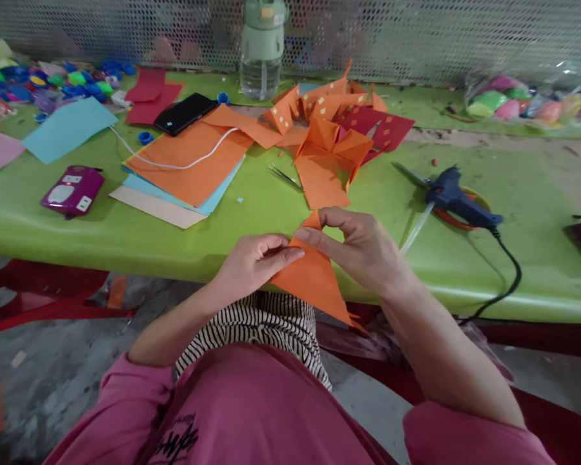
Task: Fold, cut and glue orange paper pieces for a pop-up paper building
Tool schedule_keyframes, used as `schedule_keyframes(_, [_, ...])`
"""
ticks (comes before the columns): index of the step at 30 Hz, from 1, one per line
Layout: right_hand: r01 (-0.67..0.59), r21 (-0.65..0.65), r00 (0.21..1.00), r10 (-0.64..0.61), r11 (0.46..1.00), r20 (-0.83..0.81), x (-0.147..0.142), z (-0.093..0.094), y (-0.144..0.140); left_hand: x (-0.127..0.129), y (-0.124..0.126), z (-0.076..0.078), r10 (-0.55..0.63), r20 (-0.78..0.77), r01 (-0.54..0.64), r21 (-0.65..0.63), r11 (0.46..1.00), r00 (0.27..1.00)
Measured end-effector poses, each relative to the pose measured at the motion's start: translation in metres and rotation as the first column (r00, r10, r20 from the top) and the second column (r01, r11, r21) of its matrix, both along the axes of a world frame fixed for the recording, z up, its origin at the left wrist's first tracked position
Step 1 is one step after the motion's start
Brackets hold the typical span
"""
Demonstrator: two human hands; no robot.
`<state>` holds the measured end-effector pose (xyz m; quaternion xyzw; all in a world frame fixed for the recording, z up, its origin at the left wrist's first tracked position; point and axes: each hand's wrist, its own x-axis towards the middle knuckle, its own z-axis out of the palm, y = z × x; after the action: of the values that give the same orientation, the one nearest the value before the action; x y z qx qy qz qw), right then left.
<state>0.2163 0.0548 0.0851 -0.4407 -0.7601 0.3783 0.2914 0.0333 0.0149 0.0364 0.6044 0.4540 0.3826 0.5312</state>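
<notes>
Two hands pinch a piece of orange paper.

The left hand (252,261) and the right hand (356,248) each hold the folded orange paper (312,278) in a tight grip, just in front of the green counter (319,219), near the blue glue gun (458,200).

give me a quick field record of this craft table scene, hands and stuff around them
left hand: pinches the left edge of the orange paper piece
right hand: pinches the same piece at its upper fold
held piece: folded, triangular, in front of the table edge
table: green top
glue gun: blue, lying to the right, black cord trailing off the edge
paper stack: orange over blue and pale sheets, white cable across it
phone: black, behind the stack
folded orange pile: centre, beyond the hands
bottle: at the back
</notes>
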Motion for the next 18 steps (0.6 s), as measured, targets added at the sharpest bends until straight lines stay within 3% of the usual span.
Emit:
schedule_keyframes(3, [0.047, 0.035, 0.998, -0.045, 0.998, -0.039, -0.001, -0.002, -0.003, 0.004, -0.001, 0.0, -0.004, 0.001, 0.004, -0.031, 1.0, 1.0])
schedule_keyframes(8, [0.084, -0.089, 0.985, -0.096, 0.992, -0.141, 0.001, -0.01, -0.002, 0.006, -0.001, -0.002, -0.026, 0.007, 0.026, -0.107, 0.994, 1.0])
schedule_keyframes(14, [0.109, -0.13, 0.959, -0.139, 0.986, -0.249, 0.006, -0.021, 0.011, 0.003, -0.001, -0.002, -0.041, -0.023, 0.038, -0.12, 0.992, 0.999])
schedule_keyframes(18, [0.148, -0.18, 0.947, -0.192, 0.972, -0.257, 0.008, -0.024, 0.016, 0.001, 0.0, -0.006, -0.116, 0.095, 0.134, -0.213, 0.968, 0.989])
